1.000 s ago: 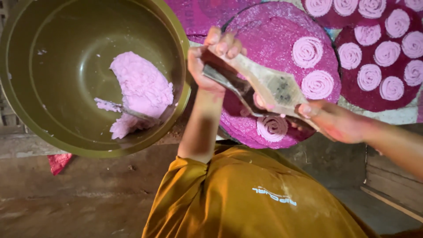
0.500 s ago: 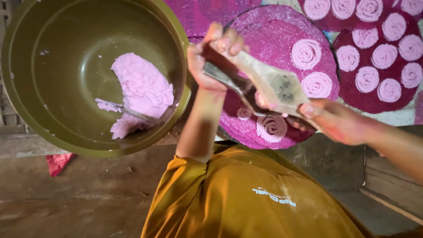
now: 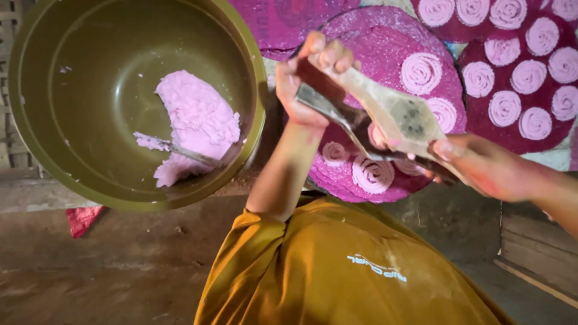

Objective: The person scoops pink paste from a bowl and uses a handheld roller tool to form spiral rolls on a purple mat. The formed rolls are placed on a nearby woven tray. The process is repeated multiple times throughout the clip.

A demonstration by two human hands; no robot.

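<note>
My left hand (image 3: 310,78) and my right hand (image 3: 481,165) both grip a wooden press (image 3: 385,120), two long worn paddles hinged together, held above a round purple mat (image 3: 385,36). Pink dough spirals (image 3: 421,72) lie on that mat; one fresh spiral (image 3: 372,173) sits right under the press. To the left stands a large olive-green bowl (image 3: 36,120) with a lump of pink dough (image 3: 198,120) and a spoon (image 3: 174,149) stuck in it.
A second dark red mat (image 3: 481,114) at the right carries several pink spirals. More purple mats overlap at the top. My knee in an ochre garment (image 3: 337,271) fills the bottom centre. A red scrap (image 3: 81,219) lies under the bowl's rim on the bare floor.
The press and both hands have barely shifted; my hands keep squeezing the paddles over the same mat. The bowl and dough stay put.
</note>
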